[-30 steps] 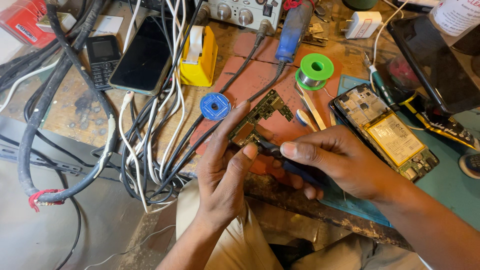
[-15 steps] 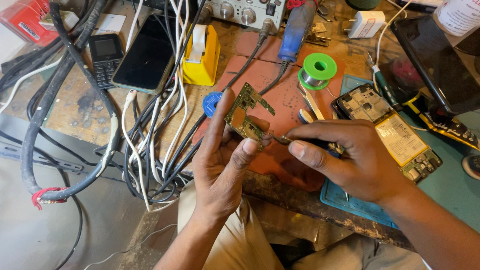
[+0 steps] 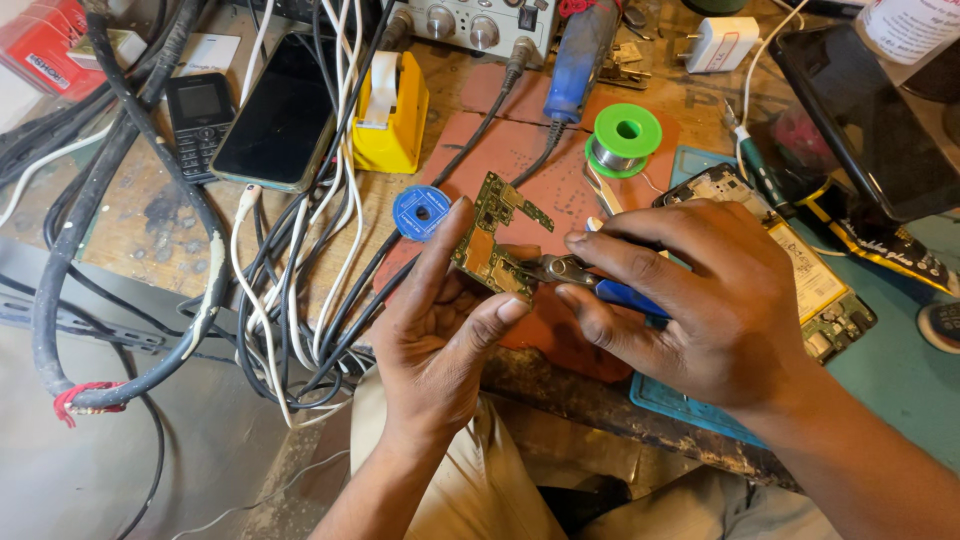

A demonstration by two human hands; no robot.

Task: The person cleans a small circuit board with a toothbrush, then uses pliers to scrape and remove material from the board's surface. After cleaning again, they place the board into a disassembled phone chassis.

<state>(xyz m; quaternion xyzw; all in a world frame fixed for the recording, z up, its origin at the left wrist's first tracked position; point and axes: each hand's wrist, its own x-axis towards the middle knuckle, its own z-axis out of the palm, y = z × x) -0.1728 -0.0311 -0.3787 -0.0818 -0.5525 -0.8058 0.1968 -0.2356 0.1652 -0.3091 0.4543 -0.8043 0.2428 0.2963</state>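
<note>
My left hand (image 3: 440, 330) holds a small green and gold circuit board (image 3: 495, 235) upright between thumb and fingers, just above the bench edge. My right hand (image 3: 700, 300) grips blue-handled pliers (image 3: 585, 278), whose metal jaws touch the board's lower right edge. Behind my right hand lies an opened phone body (image 3: 815, 275) with a yellow battery, partly hidden by my knuckles.
A reddish work mat (image 3: 520, 150) holds a green solder spool (image 3: 622, 138) and a blue reel (image 3: 420, 212). A yellow tape dispenser (image 3: 392, 115), a smartphone (image 3: 280, 110), a keypad phone (image 3: 200, 120) and tangled cables (image 3: 290, 290) lie left. A teal mat (image 3: 880, 370) lies right.
My left hand has lifted the board off the mat and turned it upright. My right hand has brought the pliers' tip onto the board's edge.
</note>
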